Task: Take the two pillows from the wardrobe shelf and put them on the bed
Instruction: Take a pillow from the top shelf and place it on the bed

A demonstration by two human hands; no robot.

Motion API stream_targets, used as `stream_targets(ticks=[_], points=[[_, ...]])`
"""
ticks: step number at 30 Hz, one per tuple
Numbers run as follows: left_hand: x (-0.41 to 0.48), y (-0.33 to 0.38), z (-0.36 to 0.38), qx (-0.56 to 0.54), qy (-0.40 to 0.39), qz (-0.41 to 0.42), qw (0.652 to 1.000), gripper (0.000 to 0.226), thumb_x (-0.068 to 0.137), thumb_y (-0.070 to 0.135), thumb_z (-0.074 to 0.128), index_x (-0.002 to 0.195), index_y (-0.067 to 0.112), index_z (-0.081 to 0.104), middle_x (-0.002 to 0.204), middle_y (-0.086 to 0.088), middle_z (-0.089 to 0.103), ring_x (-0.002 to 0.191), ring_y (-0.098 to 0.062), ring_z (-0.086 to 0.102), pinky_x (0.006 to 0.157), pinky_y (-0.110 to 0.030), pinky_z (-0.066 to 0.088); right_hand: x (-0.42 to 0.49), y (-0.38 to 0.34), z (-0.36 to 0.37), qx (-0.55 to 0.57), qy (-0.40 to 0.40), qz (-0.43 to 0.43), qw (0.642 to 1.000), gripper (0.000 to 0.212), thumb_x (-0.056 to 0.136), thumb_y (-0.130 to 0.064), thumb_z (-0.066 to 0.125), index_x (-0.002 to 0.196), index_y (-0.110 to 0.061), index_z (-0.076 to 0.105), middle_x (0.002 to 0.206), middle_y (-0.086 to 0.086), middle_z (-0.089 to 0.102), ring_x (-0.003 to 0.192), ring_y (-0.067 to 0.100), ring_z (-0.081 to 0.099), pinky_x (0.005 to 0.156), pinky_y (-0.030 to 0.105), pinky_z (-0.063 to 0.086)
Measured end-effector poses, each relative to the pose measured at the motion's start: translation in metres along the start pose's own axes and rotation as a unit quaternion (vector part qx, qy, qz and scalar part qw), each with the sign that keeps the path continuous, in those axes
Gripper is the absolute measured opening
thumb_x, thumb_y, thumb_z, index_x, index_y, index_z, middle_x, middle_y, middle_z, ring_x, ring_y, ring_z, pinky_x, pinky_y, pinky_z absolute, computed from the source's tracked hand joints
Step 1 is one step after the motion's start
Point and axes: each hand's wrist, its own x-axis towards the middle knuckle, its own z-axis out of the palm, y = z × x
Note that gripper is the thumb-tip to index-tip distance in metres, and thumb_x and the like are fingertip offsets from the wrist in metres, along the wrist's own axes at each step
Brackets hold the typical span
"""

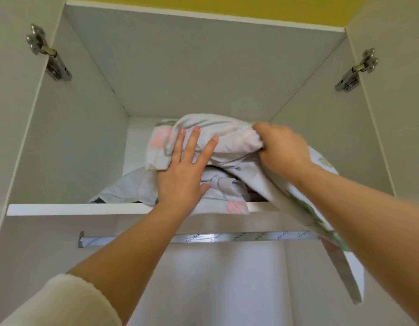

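Two pale pillows with pink and green flower print lie on the upper wardrobe shelf (74, 209). The top pillow (229, 140) is bunched up and partly pulled over the shelf's front edge on the right, where its cover hangs down. My right hand (281, 147) grips a fold of this pillow's upper edge. My left hand (185, 170) lies flat with straight, spread fingers against the pillow's left side. The lower pillow (126, 187) lies under it, mostly hidden, with a corner showing at the left.
The compartment's white side walls and back panel enclose the shelf, with metal door hinges (48, 52) (355, 71) on both sides. A metal clothes rail (203, 238) runs under the shelf. The left half of the shelf surface is bare.
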Motion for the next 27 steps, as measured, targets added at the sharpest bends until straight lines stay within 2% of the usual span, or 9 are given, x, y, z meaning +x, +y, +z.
stream_targets(ticks=[3, 7, 10, 12, 14, 17, 20, 23, 27], points=[[0.003, -0.008, 0.008, 0.021, -0.08, -0.068, 0.994, 0.111, 0.072, 0.064, 0.059, 0.135, 0.04, -0.028, 0.159, 0.002, -0.011, 0.147, -0.029, -0.008, 0.106, -0.069, 0.014, -0.003, 0.035, -0.016, 0.002, 0.032, 0.049, 0.998, 0.021, 0.081, -0.001, 0.046, 0.1, -0.007, 0.051, 0.11, 0.022, 0.059, 0.103, 0.04, 0.051, 0.069, 0.038, 0.034], [0.005, -0.006, 0.004, -0.034, -0.075, -0.077, 0.994, 0.083, 0.08, 0.056, 0.055, 0.147, 0.033, 0.011, 0.159, -0.002, 0.002, 0.147, -0.027, -0.009, 0.11, -0.065, -0.001, -0.018, 0.048, -0.021, 0.001, -0.012, 0.064, 0.998, 0.026, 0.082, -0.003, 0.049, 0.107, -0.008, 0.051, 0.116, 0.02, 0.055, 0.108, 0.04, 0.047, 0.078, 0.045, 0.041], [0.001, 0.01, -0.014, -0.196, -0.063, -0.098, 0.974, 0.057, 0.091, 0.039, 0.047, 0.143, 0.027, 0.027, 0.153, 0.0, 0.028, 0.143, -0.023, 0.018, 0.118, -0.042, 0.006, -0.03, 0.025, -0.01, -0.017, -0.051, 0.028, 0.998, 0.036, 0.081, -0.009, 0.051, 0.117, -0.015, 0.05, 0.121, 0.012, 0.053, 0.114, 0.034, 0.045, 0.085, 0.044, 0.04], [0.002, 0.004, -0.022, -0.302, -0.045, -0.153, 0.94, 0.04, 0.094, 0.028, 0.047, 0.133, 0.017, 0.041, 0.135, -0.004, 0.046, 0.129, -0.024, 0.039, 0.106, -0.028, 0.022, -0.036, 0.013, -0.004, -0.014, -0.053, 0.006, 0.998, 0.036, 0.082, -0.01, 0.05, 0.117, -0.017, 0.049, 0.117, 0.009, 0.054, 0.113, 0.032, 0.045, 0.082, 0.041, 0.038], [0.007, -0.017, -0.028, -0.43, 0.023, -0.246, 0.868, 0.007, 0.094, 0.01, 0.048, 0.09, 0.013, 0.053, 0.089, 0.0, 0.052, 0.087, -0.018, 0.051, 0.077, -0.026, 0.037, -0.04, 0.009, -0.001, 0.013, -0.074, -0.007, 0.997, 0.031, 0.082, -0.008, 0.048, 0.112, -0.017, 0.051, 0.108, 0.007, 0.055, 0.108, 0.03, 0.046, 0.076, 0.037, 0.032], [0.032, -0.033, -0.049, -0.57, 0.187, -0.258, 0.758, 0.034, 0.074, -0.005, 0.043, 0.064, 0.027, 0.045, 0.072, 0.009, 0.051, 0.066, 0.001, 0.053, 0.064, -0.012, 0.04, -0.047, 0.007, 0.0, 0.079, -0.122, -0.039, 0.989, 0.024, 0.079, -0.018, 0.043, 0.098, -0.016, 0.057, 0.095, 0.007, 0.058, 0.101, 0.031, 0.051, 0.075, 0.035, 0.038], [0.056, -0.009, -0.066, -0.554, 0.082, -0.112, 0.821, 0.032, 0.081, -0.002, 0.046, 0.071, 0.028, 0.053, 0.076, 0.008, 0.059, 0.067, 0.007, 0.055, 0.069, -0.015, 0.043, -0.055, -0.002, -0.001, 0.114, -0.149, -0.081, 0.979, 0.041, 0.068, -0.027, 0.034, 0.094, -0.014, 0.062, 0.095, 0.009, 0.063, 0.097, 0.031, 0.055, 0.08, 0.038, 0.046], [0.066, 0.026, -0.053, -0.328, -0.179, 0.021, 0.928, 0.028, 0.092, 0.036, 0.048, 0.116, 0.023, 0.057, 0.125, 0.0, 0.059, 0.112, -0.009, 0.054, 0.102, -0.03, 0.038, -0.066, -0.014, 0.0, 0.144, -0.15, -0.132, 0.969, 0.039, 0.071, -0.025, 0.037, 0.093, -0.011, 0.066, 0.092, 0.01, 0.064, 0.091, 0.03, 0.057, 0.077, 0.04, 0.047], [0.056, 0.048, -0.026, -0.091, -0.275, -0.003, 0.957, 0.055, 0.091, 0.058, 0.027, 0.138, 0.03, 0.034, 0.147, -0.002, 0.039, 0.134, -0.028, 0.035, 0.107, -0.047, 0.023, -0.064, -0.01, -0.021, 0.401, -0.241, -0.03, 0.884, 0.018, 0.071, -0.008, 0.055, 0.078, -0.015, 0.07, 0.068, -0.012, 0.069, 0.066, 0.0, 0.057, 0.068, 0.015, 0.047]])
